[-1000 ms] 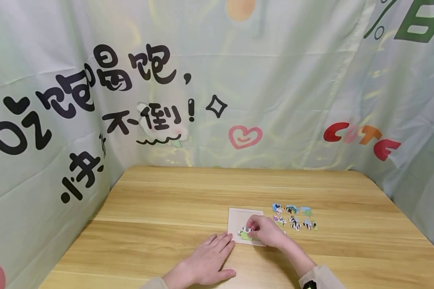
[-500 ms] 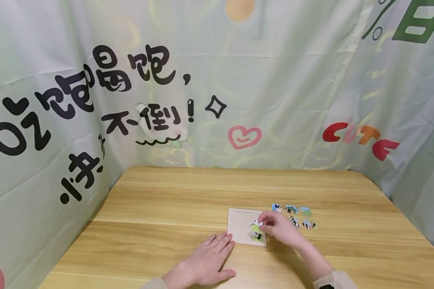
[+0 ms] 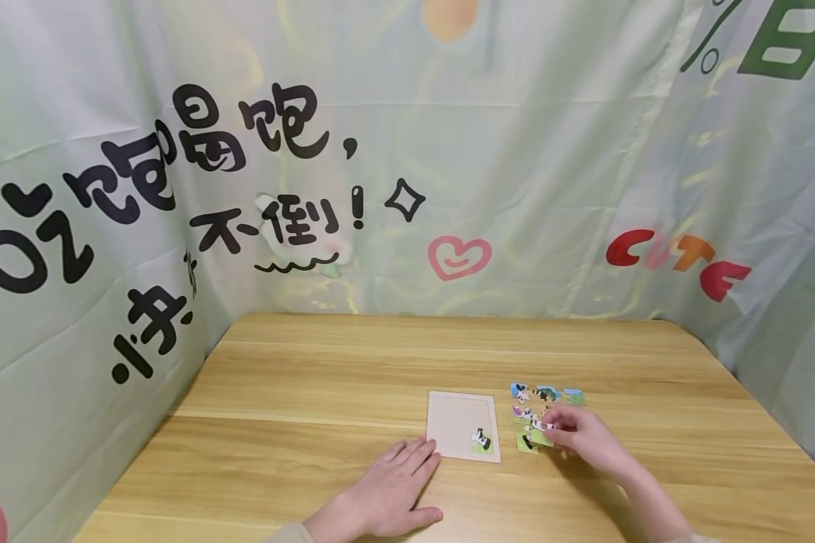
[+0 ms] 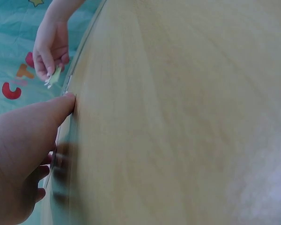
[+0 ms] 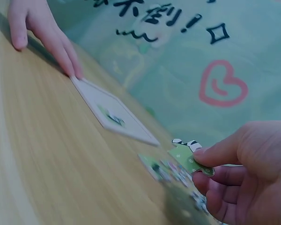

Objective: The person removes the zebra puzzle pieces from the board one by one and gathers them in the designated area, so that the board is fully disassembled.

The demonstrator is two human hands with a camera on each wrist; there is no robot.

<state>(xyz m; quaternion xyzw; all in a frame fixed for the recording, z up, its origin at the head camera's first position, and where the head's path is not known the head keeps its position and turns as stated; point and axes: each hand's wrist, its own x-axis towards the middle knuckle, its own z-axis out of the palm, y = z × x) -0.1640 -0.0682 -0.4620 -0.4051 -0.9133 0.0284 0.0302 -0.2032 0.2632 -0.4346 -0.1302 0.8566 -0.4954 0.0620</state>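
A pale puzzle tray (image 3: 451,424) lies on the table, with one panda puzzle piece (image 3: 481,440) in its lower right corner. My left hand (image 3: 392,489) lies flat with spread fingers, its fingertips at the tray's lower left corner. To the right of the tray, my right hand (image 3: 589,441) pinches a green puzzle piece (image 5: 185,158) with black-and-white edging between thumb and fingers. The held piece is above the table, over the loose pieces, and partly covers them in the head view.
Several loose puzzle pieces (image 3: 546,393) lie in rows right of the tray; a green one (image 3: 526,443) is nearest me. The wooden table (image 3: 299,392) meets a printed cloth backdrop (image 3: 550,188) at the back and sides.
My right hand has carried the pinched puzzle piece rightward, from over the tray to over the loose pieces. The piece in the tray's corner is now uncovered. My left hand stays put.
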